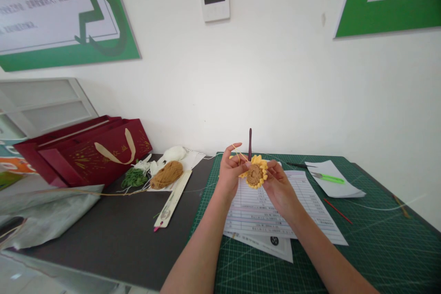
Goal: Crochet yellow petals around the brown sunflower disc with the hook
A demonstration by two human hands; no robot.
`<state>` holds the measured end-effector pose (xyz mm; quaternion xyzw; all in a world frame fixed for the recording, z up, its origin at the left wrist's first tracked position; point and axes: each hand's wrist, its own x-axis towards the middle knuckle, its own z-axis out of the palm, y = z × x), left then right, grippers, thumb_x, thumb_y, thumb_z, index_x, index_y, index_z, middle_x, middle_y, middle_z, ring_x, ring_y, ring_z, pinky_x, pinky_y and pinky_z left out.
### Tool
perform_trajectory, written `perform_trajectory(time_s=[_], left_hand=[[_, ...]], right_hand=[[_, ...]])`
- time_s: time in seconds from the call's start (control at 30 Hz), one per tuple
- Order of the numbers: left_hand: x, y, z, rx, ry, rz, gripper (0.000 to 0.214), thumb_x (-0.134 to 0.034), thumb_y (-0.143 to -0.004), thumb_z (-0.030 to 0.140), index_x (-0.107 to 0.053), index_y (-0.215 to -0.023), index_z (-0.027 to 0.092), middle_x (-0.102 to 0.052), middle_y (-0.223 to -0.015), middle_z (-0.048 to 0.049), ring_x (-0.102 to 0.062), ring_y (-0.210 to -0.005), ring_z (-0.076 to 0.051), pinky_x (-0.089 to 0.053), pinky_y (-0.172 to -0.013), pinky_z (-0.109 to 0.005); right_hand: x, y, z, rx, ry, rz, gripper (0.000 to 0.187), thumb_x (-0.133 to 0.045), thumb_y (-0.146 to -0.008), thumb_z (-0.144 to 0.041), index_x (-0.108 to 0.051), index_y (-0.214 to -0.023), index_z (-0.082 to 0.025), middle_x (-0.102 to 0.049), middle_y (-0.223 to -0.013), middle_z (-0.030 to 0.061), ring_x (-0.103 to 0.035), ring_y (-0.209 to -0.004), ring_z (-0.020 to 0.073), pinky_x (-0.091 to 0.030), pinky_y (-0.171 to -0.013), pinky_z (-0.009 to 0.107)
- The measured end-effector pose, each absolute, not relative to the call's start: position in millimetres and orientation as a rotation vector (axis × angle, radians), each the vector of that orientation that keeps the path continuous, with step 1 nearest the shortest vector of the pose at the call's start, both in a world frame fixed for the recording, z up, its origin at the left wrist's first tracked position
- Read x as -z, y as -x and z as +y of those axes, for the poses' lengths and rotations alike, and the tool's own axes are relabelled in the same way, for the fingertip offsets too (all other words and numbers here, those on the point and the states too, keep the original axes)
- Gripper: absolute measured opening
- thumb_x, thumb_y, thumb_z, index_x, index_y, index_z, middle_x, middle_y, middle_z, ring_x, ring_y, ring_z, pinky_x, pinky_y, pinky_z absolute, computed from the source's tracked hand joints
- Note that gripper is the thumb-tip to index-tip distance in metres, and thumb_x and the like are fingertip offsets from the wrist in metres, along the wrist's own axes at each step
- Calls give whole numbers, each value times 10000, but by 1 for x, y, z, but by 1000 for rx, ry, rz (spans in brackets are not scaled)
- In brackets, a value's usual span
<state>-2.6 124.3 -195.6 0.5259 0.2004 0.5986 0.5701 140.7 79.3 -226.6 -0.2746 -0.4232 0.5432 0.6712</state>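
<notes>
A small crocheted sunflower (255, 173), brown in the middle with yellow petals, is held up above the green cutting mat (379, 248). My left hand (230, 171) pinches its left edge, with yellow yarn looped over the raised forefinger. My right hand (279, 187) grips the flower's right side. A dark crochet hook (250, 143) stands upright between the hands, its lower end hidden, and I cannot tell which hand holds it.
Printed sheets (275, 213) lie under the hands. Green-handled snips (327, 178) rest on white paper at the right, a red stick (337, 211) nearby. At the left are brown yarn (167, 174), green yarn (135, 177), white yarn (174, 153), a ruler (172, 200) and red gift bags (86, 149).
</notes>
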Motion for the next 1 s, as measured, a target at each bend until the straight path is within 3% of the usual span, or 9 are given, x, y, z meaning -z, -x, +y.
perform_trajectory(time_s=[0.4,1.0], left_hand=[[190,11,121,-1373,-1445,510,378,-661,-983,342,-615,-1325,190,-676,-1260,-103,-699,-1007,-244,-613,-843,-448],[189,3,119,-1471,-1891,840,334,-653,-987,344,-644,-1286,197,-670,-1297,-111,-687,-1055,-254,-599,-889,-470]], right_hand=[[232,-154,84,-1331,793,-997,332,-653,-984,-359,-638,-1269,-191,-671,-1282,95,-692,-1063,228,-604,-893,440],[230,-167,86,-1181,1216,-1146,357,-655,-979,-389,-643,-1267,-180,-671,-1286,87,-688,-1087,253,-599,-909,456]])
